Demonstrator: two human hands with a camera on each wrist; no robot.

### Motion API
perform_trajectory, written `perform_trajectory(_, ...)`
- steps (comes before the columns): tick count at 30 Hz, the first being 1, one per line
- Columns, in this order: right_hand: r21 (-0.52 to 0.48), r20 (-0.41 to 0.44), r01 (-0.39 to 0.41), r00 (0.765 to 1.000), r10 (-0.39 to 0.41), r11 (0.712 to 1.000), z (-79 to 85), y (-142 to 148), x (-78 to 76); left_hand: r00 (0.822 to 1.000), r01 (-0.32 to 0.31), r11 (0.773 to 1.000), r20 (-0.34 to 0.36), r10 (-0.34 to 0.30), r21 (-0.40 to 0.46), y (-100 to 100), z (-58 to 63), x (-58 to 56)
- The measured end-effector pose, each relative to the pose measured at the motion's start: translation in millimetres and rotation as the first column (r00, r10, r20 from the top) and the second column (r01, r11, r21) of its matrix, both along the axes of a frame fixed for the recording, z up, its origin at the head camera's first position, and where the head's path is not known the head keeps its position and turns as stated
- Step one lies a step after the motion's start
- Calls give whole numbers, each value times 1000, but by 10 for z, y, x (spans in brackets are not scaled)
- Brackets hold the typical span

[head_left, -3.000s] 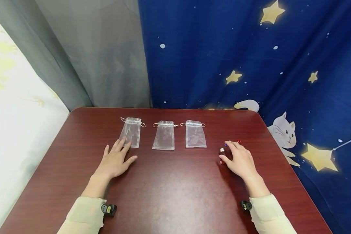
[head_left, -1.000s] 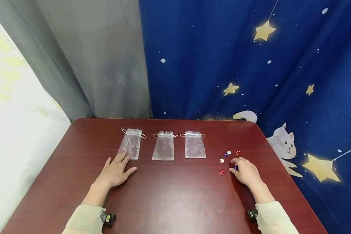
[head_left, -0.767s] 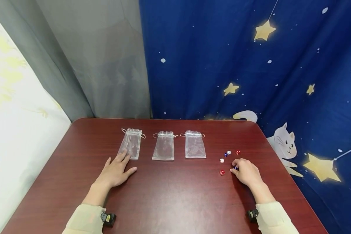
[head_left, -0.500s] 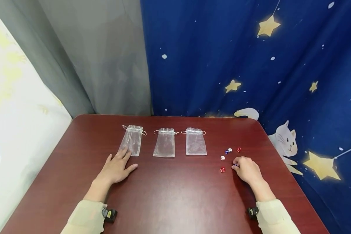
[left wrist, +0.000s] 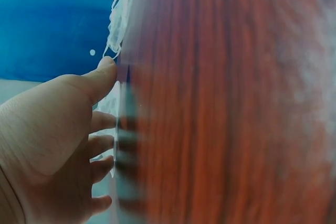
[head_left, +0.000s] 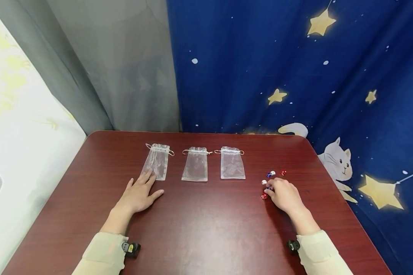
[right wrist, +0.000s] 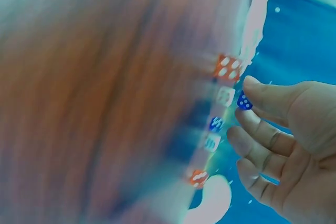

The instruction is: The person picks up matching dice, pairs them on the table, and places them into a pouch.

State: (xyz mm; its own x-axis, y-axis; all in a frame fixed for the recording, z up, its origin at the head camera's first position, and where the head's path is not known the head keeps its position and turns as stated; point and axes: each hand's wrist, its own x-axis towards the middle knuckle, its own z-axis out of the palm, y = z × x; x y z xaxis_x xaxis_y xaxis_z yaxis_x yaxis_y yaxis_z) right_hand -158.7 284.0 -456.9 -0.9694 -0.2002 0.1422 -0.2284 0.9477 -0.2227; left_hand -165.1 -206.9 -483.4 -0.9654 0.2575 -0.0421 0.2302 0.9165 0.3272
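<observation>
While a blue star-printed curtain (head_left: 227, 68) and a grey curtain (head_left: 124, 65) hang beyond its far edge, a red-brown tabletop (head_left: 199, 225) carries everything else; two pale sleeves (head_left: 101, 248) reach in over the near edge; toward the left edge, the person's left hand (head_left: 137, 195) lies palm down, fingers spread wide and gripping nothing, some fingertips on the lower end of the left bag (head_left: 161, 159); toward the right edge, the right hand (head_left: 285, 196) has a narrow grip, thumb and forefinger pinching the held blue die (right wrist: 244, 100), which looks clear of the tabletop in the right wrist view; the left bag, the middle bag (head_left: 195, 166) and the right bag (head_left: 232, 165), all sheer with white drawstrings, lie flat in a row, tops toward the far edge; five loose dice lie between the right bag and the right edge: near red die (head_left: 264, 196), near white die (head_left: 264, 182), loose blue die (head_left: 269, 175) beside far white die (head_left: 273, 173), and, closest to the right edge, far red die (head_left: 283, 173).
</observation>
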Motion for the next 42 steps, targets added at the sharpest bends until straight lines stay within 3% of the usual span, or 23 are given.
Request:
perform_trajectory(10, 11, -43, -112, 993, 112, 994, 94, -407, -52, 1000, -2, 1000, -19, 2, -2, 7, -8, 12)
perform_trajectory(27, 24, -42, -191, 980, 192, 981, 66, -862, -58, 1000, -1, 1000, -15, 1, -4, -2, -37, 15)
perform_trajectory(42, 34, -63, -318, 946, 319, 948, 71, -1223, -48, 1000, 4, 1000, -24, -3, 6, 17, -27, 25)
